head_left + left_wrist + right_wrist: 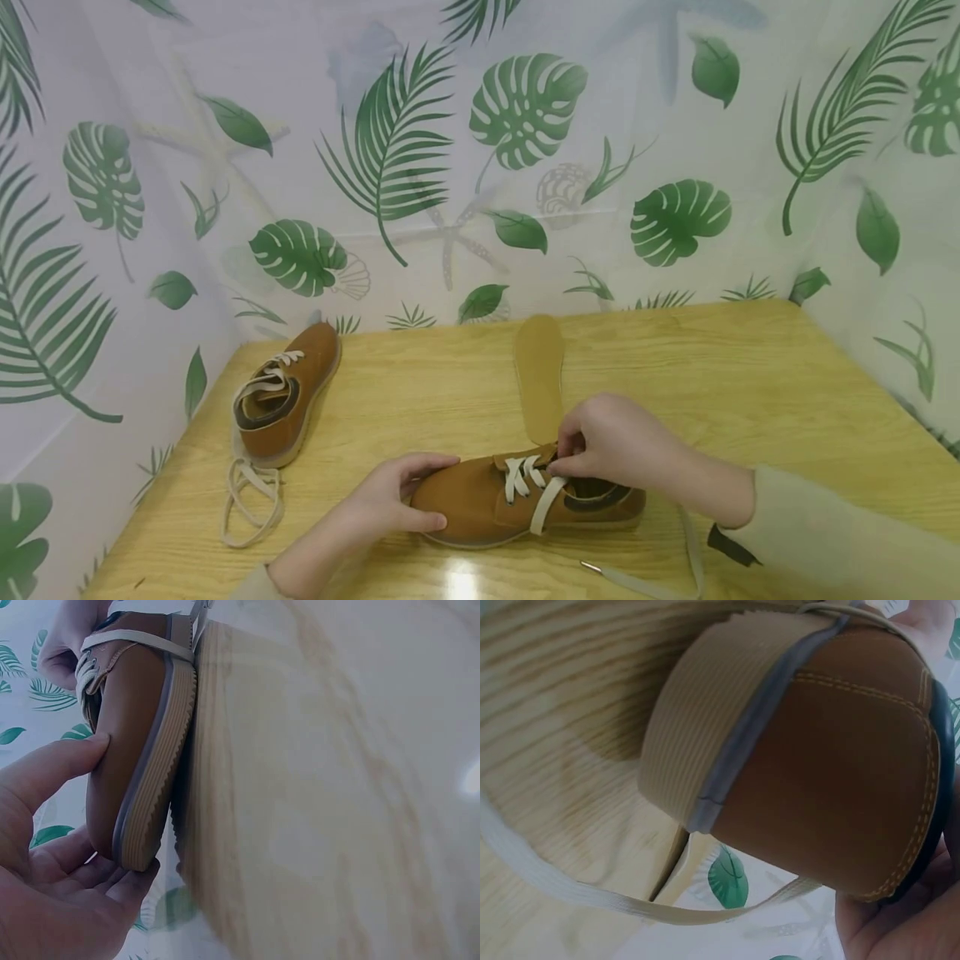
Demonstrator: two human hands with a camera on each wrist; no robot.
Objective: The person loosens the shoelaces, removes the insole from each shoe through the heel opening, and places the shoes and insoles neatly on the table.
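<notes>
A brown leather shoe [472,500] lies sole down on the table, toe to the left. My left hand [393,496] grips its toe, the thumb on the near side and the fingers round the front and far side. Off-white shoelace [547,504] crosses the lower eyelets and drapes over the near side. At the shoe's opening, my right hand [611,442] pinches the lace by the upper eyelets; the fingertips partly hide the spot. In the right wrist view the heel [832,772] is close, with a lace strand [630,900] looping behind it.
Another brown shoe [307,375] stands at the table's left, its loose lace [251,508] trailing in front. A tan insole [538,375] lies behind the held shoe. A lace end with a metal tip [592,568] rests near the front edge. Leaf-patterned cloth [450,167] surrounds the table.
</notes>
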